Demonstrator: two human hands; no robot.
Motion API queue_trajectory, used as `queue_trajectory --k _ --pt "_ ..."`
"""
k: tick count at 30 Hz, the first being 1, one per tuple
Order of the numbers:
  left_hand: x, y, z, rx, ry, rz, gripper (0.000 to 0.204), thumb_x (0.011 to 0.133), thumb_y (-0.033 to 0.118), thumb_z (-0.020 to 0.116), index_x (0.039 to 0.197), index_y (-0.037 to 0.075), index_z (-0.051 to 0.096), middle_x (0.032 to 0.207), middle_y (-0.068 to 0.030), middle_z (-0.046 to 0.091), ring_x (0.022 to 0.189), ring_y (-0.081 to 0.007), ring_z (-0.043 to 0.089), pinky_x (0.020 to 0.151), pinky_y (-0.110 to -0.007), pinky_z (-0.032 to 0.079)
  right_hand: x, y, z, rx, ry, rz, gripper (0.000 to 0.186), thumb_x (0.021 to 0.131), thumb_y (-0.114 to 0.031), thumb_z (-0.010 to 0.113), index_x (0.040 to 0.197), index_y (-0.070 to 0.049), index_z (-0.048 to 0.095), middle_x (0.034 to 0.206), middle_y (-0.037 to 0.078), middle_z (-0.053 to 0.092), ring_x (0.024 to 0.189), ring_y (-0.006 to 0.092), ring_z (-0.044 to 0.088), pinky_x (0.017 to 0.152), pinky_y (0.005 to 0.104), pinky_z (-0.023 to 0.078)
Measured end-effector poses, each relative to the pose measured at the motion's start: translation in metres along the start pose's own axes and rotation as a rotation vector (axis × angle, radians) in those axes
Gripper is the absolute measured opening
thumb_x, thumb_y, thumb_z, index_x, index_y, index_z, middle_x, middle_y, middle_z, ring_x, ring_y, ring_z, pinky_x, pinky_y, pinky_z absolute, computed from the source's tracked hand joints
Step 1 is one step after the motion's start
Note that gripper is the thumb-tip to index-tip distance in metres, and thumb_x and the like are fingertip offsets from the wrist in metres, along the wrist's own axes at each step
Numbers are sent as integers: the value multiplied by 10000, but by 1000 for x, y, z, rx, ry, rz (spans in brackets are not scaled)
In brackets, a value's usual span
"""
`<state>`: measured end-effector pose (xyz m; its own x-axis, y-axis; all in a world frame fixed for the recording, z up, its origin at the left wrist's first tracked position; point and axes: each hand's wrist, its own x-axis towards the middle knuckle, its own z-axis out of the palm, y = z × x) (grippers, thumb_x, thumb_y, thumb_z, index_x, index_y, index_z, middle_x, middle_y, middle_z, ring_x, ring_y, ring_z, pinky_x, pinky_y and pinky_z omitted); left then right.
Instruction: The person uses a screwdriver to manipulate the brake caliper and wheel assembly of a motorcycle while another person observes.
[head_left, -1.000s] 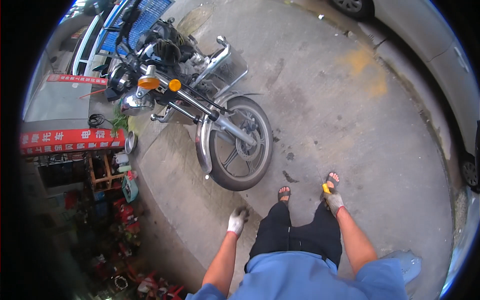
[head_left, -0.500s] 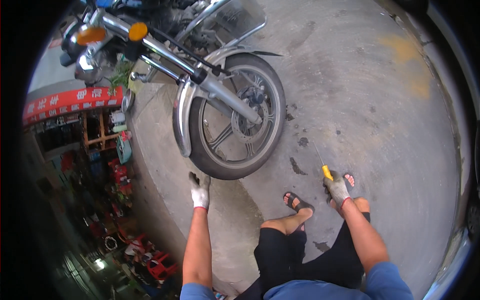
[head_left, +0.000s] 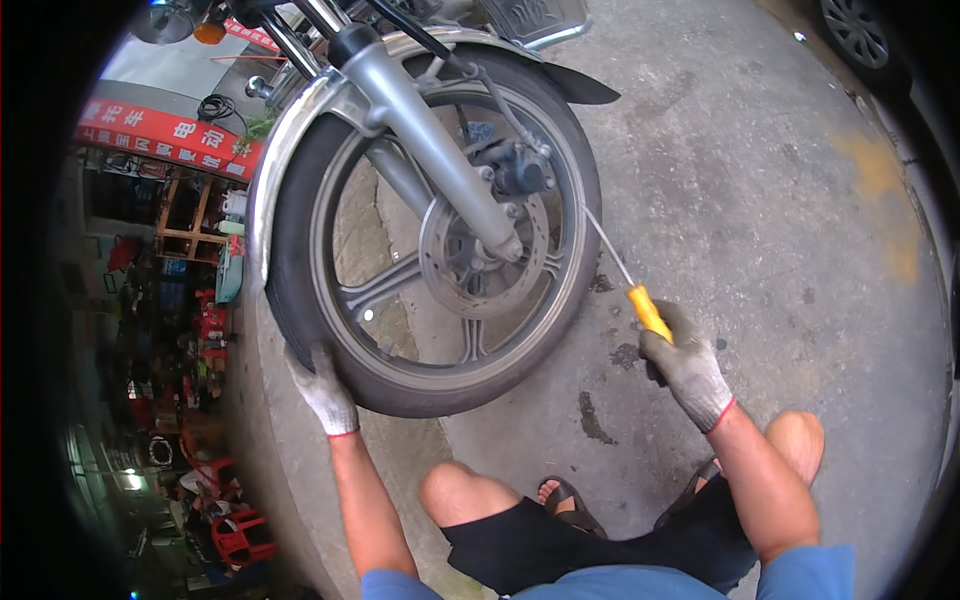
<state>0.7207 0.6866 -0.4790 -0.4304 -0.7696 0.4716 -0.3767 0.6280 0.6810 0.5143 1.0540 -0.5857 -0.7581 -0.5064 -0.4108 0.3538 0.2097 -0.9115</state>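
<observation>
My gloved left hand (head_left: pixel 322 390) rests with its fingers around the lower left of the motorcycle's front tire (head_left: pixel 450 395). My gloved right hand (head_left: pixel 685 365) grips a yellow-handled screwdriver (head_left: pixel 649 314); its thin metal shaft reaches up-left to the wheel's right side, though I cannot tell whether the tip touches it. The silver fork (head_left: pixel 420 150) runs down to the hub beside a perforated brake disc (head_left: pixel 444 284) and dark caliper (head_left: pixel 523 176). A chrome fender (head_left: pixel 268 200) curves over the tire.
My bent knees and sandaled feet (head_left: pixel 560 500) are below the wheel on stained concrete (head_left: pixel 700 200). At left are a red banner (head_left: pixel 160 145), a wooden rack (head_left: pixel 190 225) and red stools (head_left: pixel 240 535) in a cluttered shopfront. A parked car's wheel (head_left: pixel 852 28) is at upper right.
I have moved closer and lower to the front wheel. My left hand has come onto the tire, and my right hand has brought the screwdriver up beside the wheel.
</observation>
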Motion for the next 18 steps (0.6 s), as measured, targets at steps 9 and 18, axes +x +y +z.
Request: queue_trajectory --k 9,18 --pt "-7 -4 0 -63 -1 -20 633 921 279 616 1388 -66 364 1340 -188 494 1210 -267 473 1061 -360 331 16 6 23 -188 6 -244 407 852 -195 584 1229 -47 542 1053 241 636 1004 389 620 844 419 500" --pt "-9 -2 -4 0 -4 14 702 920 355 614 1405 -72 341 1398 -184 446 1262 -267 437 1079 -349 314 38 -7 28 -320 51 -427 440 839 -227 572 1257 -93 539 984 238 655 953 409 622 838 477 493"
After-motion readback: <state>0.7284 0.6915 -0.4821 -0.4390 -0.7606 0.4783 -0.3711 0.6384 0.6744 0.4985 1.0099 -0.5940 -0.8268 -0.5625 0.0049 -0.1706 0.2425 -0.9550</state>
